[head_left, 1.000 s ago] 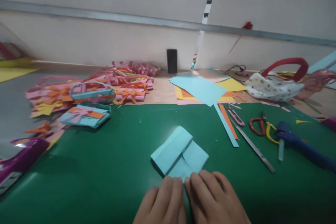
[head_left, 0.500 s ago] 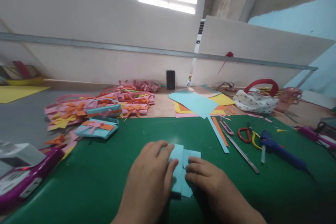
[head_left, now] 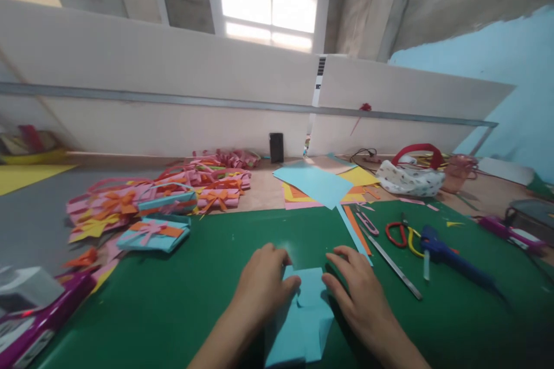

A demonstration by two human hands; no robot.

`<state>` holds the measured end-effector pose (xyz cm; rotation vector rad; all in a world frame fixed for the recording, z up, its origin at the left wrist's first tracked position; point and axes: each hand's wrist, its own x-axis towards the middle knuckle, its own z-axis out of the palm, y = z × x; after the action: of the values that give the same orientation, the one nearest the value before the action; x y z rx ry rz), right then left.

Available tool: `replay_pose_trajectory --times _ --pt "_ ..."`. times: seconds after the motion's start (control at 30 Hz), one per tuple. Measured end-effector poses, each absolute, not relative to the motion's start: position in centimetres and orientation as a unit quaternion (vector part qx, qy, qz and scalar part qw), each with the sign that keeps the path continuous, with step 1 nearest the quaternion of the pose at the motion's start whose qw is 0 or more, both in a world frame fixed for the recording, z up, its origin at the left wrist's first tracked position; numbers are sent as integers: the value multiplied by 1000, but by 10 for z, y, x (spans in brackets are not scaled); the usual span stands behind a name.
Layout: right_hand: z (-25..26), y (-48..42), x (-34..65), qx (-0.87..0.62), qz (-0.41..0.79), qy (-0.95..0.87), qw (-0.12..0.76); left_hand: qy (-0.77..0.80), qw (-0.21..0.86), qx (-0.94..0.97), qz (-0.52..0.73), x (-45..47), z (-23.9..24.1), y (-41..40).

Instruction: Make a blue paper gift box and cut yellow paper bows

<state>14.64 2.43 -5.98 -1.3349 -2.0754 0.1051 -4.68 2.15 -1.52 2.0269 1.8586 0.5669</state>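
A blue paper (head_left: 309, 320), folded into flaps, lies on the green mat (head_left: 194, 305) at the near edge of the view, between the two hands. Its far edge is toward the phone, and a small flap stands up at its right side.

The left hand (head_left: 265, 279) is at the paper's far left corner, thumb laid over the paper and fingers bent beyond it; whether it pinches the corner or merely rests there, I cannot tell from this angle. The right hand (head_left: 357, 285) is loose and unclenched at the right edge, fingers curved and apart, with the thumb tip beside the paper and a gap between thumb and forefinger.

To the right of the hands lie a blue strip (head_left: 352, 234), an orange strip (head_left: 362, 239), pink snips (head_left: 369, 223), a metal strip (head_left: 396, 266), scissors (head_left: 396, 235) with one red and one yellow handle, and a blue glue gun (head_left: 459, 265). Behind the mat are a blue sheet (head_left: 312, 183) over other coloured sheets, an upright phone (head_left: 276, 147) and a white pouch (head_left: 409, 180) with a red handle.

On the left, a blue bag (head_left: 171, 242) with a pink bow lies before a heap of pink bags (head_left: 104, 196).
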Motion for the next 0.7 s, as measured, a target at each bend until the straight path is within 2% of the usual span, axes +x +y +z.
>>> replay_pose_trajectory --times 0.07,0.2,0.4,0.7 --pt "-54 26 140 -510 86 -789 331 647 179 706 224 -49 -11 22" --pt "-18 39 124 -467 274 -769 339 635 190 697 275 -55 13 24" --pt "33 81 103 -365 357 -800 315 582 317 664 346 -74 44 37" --pt "9 100 97 -300 476 -763 318 512 547 587 308 -78 12 60"
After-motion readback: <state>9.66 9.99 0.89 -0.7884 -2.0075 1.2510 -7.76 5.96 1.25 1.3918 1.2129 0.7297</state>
